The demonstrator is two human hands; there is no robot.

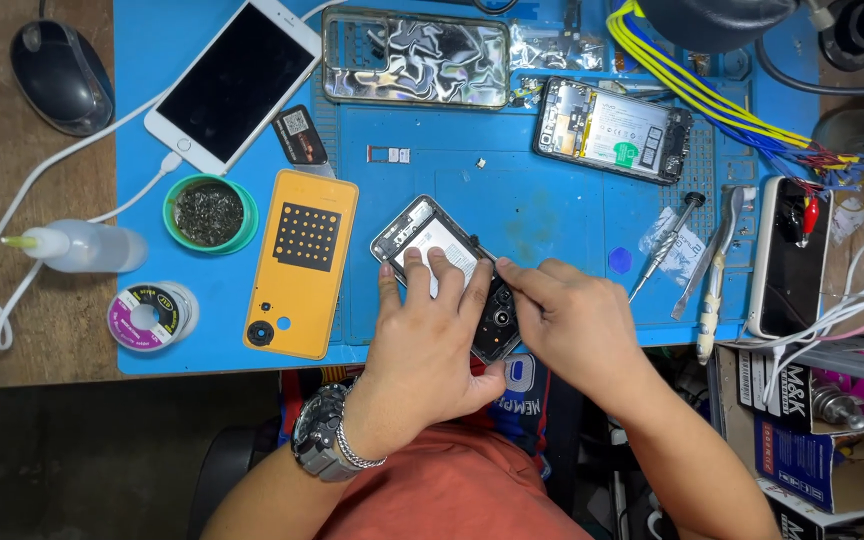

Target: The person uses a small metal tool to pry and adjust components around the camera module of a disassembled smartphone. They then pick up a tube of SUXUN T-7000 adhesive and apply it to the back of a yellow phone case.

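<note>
My left hand (422, 345) lies flat, fingers spread, pressing down on the opened phone (447, 275) near the front edge of the blue mat (542, 200). My right hand (572, 320) is pinched narrow, fingertips on the phone's upper right edge. Just left of the phone lies a yellow back cover (302, 262). Right of my hands a screwdriver (664, 245) lies on the mat. A second opened phone (612, 128) sits farther back on the surface.
</note>
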